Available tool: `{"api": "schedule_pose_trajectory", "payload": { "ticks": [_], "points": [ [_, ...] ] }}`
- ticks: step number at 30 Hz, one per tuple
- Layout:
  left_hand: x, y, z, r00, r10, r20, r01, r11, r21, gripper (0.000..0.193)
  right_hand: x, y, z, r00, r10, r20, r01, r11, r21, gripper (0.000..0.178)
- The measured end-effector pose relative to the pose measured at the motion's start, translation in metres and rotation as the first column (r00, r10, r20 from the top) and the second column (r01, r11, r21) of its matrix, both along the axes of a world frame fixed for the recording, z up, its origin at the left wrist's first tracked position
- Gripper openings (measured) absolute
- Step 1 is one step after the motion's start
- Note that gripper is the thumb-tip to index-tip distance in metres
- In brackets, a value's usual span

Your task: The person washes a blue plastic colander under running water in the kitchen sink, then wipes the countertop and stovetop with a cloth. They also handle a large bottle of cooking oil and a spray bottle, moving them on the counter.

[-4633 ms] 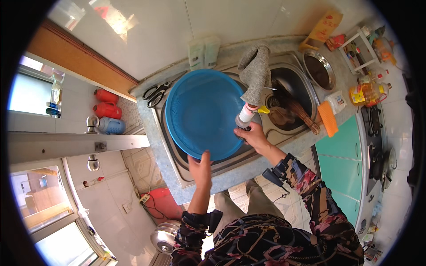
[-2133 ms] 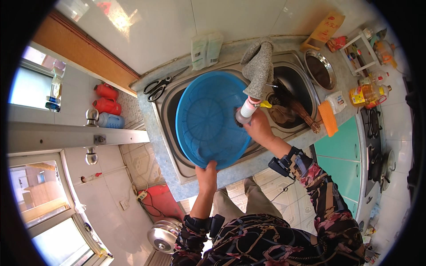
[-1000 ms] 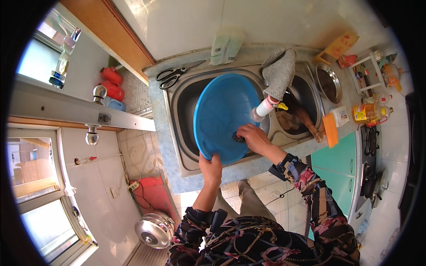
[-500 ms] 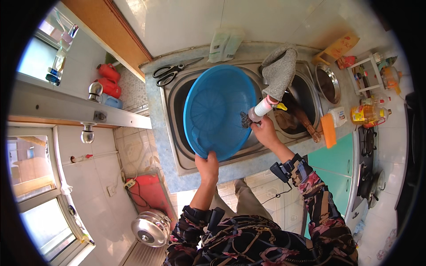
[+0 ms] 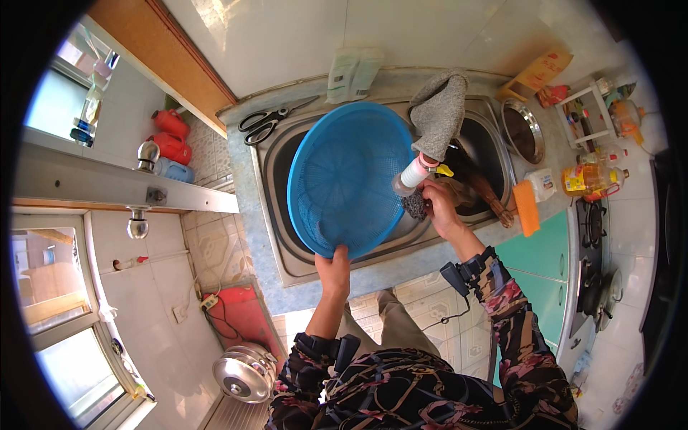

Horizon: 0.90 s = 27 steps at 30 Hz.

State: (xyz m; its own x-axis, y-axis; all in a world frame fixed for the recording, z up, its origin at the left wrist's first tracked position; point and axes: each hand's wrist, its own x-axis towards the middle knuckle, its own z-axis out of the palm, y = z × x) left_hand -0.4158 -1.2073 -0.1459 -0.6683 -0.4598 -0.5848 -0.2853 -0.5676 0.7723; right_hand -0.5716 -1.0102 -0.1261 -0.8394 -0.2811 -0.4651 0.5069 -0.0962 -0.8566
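A large blue plastic colander [image 5: 344,172] sits tilted over the left bowl of the steel sink [image 5: 290,261]. At its near edge my left hand [image 5: 333,269] is closed round the rim, the thumb on the inner side. My right hand [image 5: 443,211] pinches a dark grey scouring pad [image 5: 414,206] beside the colander's right edge. Just above the pad hangs the pale extension hose of the faucet [image 5: 416,175], with a yellow lever [image 5: 444,170] beside it. Whether water runs from it I cannot tell.
A grey cloth [image 5: 437,111] drapes over the faucet. Brown objects lie in the right bowl. Black-handled scissors [image 5: 265,125] rest at the counter's back left. On the right are an orange cloth [image 5: 525,208], a steel bowl [image 5: 522,132] and oil bottles [image 5: 584,180].
My right hand has moved the scouring pad rightward, from the inside of the colander to its outer right edge. The left hand keeps its hold on the rim. The view has shifted slightly.
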Motion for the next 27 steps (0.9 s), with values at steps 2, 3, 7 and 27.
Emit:
{"api": "schedule_pose_trajectory", "payload": {
  "ticks": [2,3,7,27],
  "points": [
    [-0.001,0.002,-0.003,1.0,-0.001,-0.006,0.001,1.0,-0.005,0.038,0.002,-0.003,0.003,0.996,0.018,0.091,-0.011,0.997,-0.071,0.013],
    [-0.002,0.003,-0.005,1.0,0.01,0.01,-0.01,1.0,0.015,0.039,0.002,-0.004,0.005,0.99,0.02,0.14,-0.008,0.996,-0.09,0.014],
    [-0.003,0.007,-0.007,0.999,0.023,-0.022,-0.023,1.0,0.011,0.037,0.004,-0.01,0.012,0.962,0.208,0.175,-0.232,0.964,0.13,0.02],
    [-0.011,0.011,-0.001,0.996,0.015,-0.092,-0.033,0.979,-0.199,0.024,0.019,-0.04,0.013,0.335,0.81,-0.481,-0.111,0.541,0.834,0.013]
  ]
}}
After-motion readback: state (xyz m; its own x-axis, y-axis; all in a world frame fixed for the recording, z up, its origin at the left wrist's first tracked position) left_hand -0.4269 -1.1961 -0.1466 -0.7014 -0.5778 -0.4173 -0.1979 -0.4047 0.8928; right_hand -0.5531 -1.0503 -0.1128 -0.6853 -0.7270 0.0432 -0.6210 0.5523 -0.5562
